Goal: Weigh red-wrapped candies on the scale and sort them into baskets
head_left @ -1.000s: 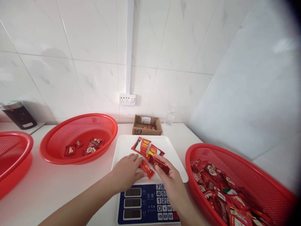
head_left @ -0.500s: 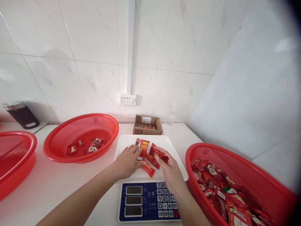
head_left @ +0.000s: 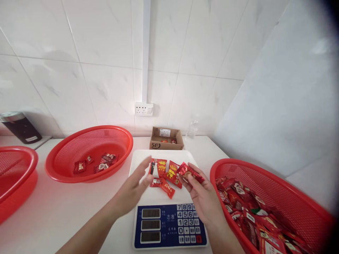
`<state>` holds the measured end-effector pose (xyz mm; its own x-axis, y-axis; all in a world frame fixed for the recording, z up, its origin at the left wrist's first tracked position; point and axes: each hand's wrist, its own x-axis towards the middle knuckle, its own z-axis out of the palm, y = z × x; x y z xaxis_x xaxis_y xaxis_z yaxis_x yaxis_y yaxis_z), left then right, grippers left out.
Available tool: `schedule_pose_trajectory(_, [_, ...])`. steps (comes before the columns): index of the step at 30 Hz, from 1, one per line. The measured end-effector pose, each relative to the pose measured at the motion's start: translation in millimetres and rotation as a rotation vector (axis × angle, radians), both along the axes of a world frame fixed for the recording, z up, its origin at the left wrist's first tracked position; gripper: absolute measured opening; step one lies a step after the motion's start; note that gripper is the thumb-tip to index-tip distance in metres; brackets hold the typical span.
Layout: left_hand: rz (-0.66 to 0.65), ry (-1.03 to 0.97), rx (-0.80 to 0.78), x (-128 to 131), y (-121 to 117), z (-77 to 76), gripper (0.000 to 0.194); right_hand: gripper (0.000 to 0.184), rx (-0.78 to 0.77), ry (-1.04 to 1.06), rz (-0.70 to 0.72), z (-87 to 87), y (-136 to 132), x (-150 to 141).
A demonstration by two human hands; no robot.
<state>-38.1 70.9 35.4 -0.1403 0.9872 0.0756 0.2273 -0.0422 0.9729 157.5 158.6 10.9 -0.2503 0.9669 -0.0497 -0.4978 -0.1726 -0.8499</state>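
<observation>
A red wrapped snack packet (head_left: pixel 191 172) is pinched in my right hand (head_left: pixel 202 194), held over the right side of the white scale pan (head_left: pixel 140 158). My left hand (head_left: pixel 132 190) hovers at the pan's left side, fingers apart and holding nothing. Between the hands, several red packets lie on the pan: a larger one with yellow lettering (head_left: pixel 159 167), another yellow-lettered one (head_left: pixel 172 173), and a small orange-red one (head_left: pixel 167 187) at the front. Below the pan is the scale's blue panel (head_left: pixel 171 225) with number keys and three displays, whose digits are too faint to read.
A red basket (head_left: pixel 265 173) heaped with packets stands at right. Another red basket (head_left: pixel 88 135) with several packets is at left, beside a further red basket (head_left: pixel 18 151). Behind the scale are a cardboard box (head_left: pixel 166 144) and a clear plastic bottle (head_left: pixel 192 129); a dark tumbler (head_left: pixel 22 128) lies far left.
My right hand has lifted a packet off the pan and moved slightly right. My left hand has drawn back leftward off the packets, opening its fingers and uncovering them.
</observation>
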Motion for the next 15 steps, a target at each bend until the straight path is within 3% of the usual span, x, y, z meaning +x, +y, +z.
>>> schedule_pose_trajectory(3, [0.129, -0.755, 0.001, -7.8, -7.1, 13.7, 0.074, 0.037, -0.099, 0.138, -0.068, 5.1, 4.9, 4.7])
schedule_pose_trajectory(5, [0.167, -1.011, -0.019, -14.4, -12.7, 18.9, 0.075, 0.035, -0.151, 0.17, -0.072, 7.1, 6.0, 7.4])
schedule_pose_trajectory(9, [0.139, -1.173, -0.046, -27.9, -28.2, 7.7, 0.069, 0.038, -0.211, 0.179, -0.066, 8.9, 0.1, 13.1])
schedule_pose_trajectory(12, [0.095, -1.222, -0.025, -36.5, -40.0, -8.7, 0.063, 0.042, -0.246, 0.157, -0.102, 9.5, -6.2, 17.1])
schedule_pose_trajectory(15, [0.096, -1.231, -0.02, -40.8, -47.0, -15.5, 0.06, 0.039, -0.246, 0.086, -0.109, 8.7, -10.0, 19.1])
